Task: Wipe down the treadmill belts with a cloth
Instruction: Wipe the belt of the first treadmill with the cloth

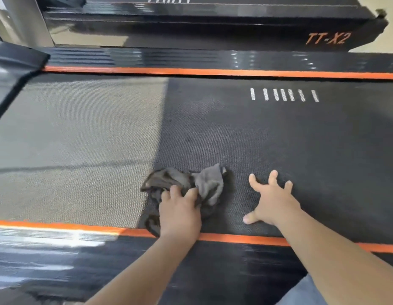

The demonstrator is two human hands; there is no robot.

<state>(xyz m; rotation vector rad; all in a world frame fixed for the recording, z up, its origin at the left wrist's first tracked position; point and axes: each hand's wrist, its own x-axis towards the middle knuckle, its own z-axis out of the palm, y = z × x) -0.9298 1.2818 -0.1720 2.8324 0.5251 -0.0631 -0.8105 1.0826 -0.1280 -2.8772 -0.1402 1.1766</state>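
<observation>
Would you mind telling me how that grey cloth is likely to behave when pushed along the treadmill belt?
The grey cloth lies crumpled in soft folds under the left hand, so it is probably floppy and will bunch rather than slide flat. It looks thin, so likely light. The textured treadmill belt may drag on it.

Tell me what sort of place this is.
Probably a gym: two treadmills side by side, the near black textured belt edged by an orange stripe, the far black treadmill lettered TT-X2; the left hand grips a grey cloth.

Bright; belt [81, 139] left half lit, right shadowed; glare on side rail [59, 237]; edges blurred.
</observation>
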